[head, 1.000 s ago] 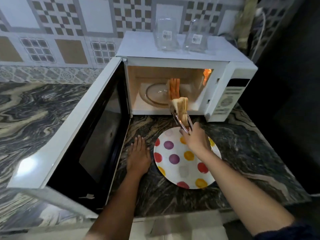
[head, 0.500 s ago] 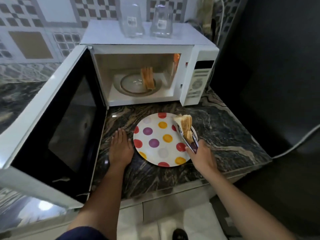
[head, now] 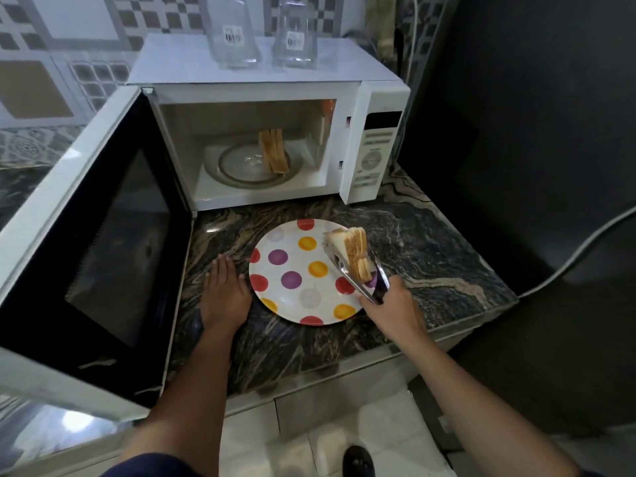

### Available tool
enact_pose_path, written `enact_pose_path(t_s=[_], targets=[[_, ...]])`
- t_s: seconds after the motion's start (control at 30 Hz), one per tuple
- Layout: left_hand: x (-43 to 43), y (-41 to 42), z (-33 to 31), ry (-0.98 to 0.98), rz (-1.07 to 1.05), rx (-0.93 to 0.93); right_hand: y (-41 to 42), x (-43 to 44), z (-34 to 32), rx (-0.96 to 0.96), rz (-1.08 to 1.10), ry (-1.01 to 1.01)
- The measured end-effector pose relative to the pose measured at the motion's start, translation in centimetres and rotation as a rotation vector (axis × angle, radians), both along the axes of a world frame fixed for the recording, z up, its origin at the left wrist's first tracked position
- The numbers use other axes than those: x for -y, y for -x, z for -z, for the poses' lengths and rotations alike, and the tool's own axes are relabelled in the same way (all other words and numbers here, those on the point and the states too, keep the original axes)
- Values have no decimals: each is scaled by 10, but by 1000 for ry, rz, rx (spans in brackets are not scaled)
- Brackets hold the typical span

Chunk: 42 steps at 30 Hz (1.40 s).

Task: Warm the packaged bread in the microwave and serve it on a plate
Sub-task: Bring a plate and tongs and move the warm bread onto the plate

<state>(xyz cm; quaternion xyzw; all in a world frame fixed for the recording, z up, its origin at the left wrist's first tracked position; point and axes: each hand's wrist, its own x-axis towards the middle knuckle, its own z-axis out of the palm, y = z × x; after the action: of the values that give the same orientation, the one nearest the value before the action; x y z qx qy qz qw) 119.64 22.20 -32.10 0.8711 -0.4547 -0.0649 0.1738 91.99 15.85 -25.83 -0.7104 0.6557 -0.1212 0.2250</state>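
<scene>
Carefully, clear of the boxy white microwave [head: 347, 94], door open, tan slices [head: 273, 151] upright on the glass turntable [head: 241, 168]. Low over the glossy dark veined stone counter [head: 430, 249], onto the smooth round white plate with coloured dots [head: 296, 261]. Left hand [head: 225, 290] flat on stone beside it, holding nothing. Right hand [head: 392, 304] curled round shiny metal tongs [head: 358, 280], pinching a soft stack of bread slices [head: 354, 251] at the right rim. Lower, tilt flat, loosen slowly.

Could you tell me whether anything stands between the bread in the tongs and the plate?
Nothing visible does: the right hand holds the tongs with the bread over the right side of the plate.
</scene>
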Motion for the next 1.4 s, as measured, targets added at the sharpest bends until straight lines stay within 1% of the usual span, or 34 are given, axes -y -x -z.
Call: enact_pose_path(t_s=[0.13, 0.27, 0.47, 0.53, 0.6, 0.67, 0.83, 0.97, 1.13, 1.2, 1.3, 1.4], targets=[[0, 0, 1, 27, 3, 1, 4, 4, -7, 8, 7, 55], [0, 0, 0, 33, -2, -6, 1, 17, -30, -1, -8, 157], [-1, 0, -2, 40, -19, -24, -47, 54, -68, 47, -59, 224], [-1, 3, -2, 21, -10, -12, -70, 63, -74, 83, -73, 196], [-1, 2, -1, 35, -18, 1, -100, 75, -77, 186, -81, 125], [1, 0, 4, 60, -46, 21, -128, 86, -79, 223, -90, 74], [2, 1, -2, 50, -56, 29, -185, 114, -81, 159, -100, 9], [1, 0, -6, 29, -53, 14, -215, 135, -77, 166, -61, -51], [1, 0, -6, -14, -60, 12, -239, 153, -79, 126, -72, -73], [0, 1, -8, -30, -63, -22, -245, 160, -81, 140, -68, -84], [1, 1, -7, 1, -64, 14, -252, 170, -83, 170, -60, -81], [1, 1, -9, -74, -66, -19, -259, 174, -85, 160, -62, -70]])
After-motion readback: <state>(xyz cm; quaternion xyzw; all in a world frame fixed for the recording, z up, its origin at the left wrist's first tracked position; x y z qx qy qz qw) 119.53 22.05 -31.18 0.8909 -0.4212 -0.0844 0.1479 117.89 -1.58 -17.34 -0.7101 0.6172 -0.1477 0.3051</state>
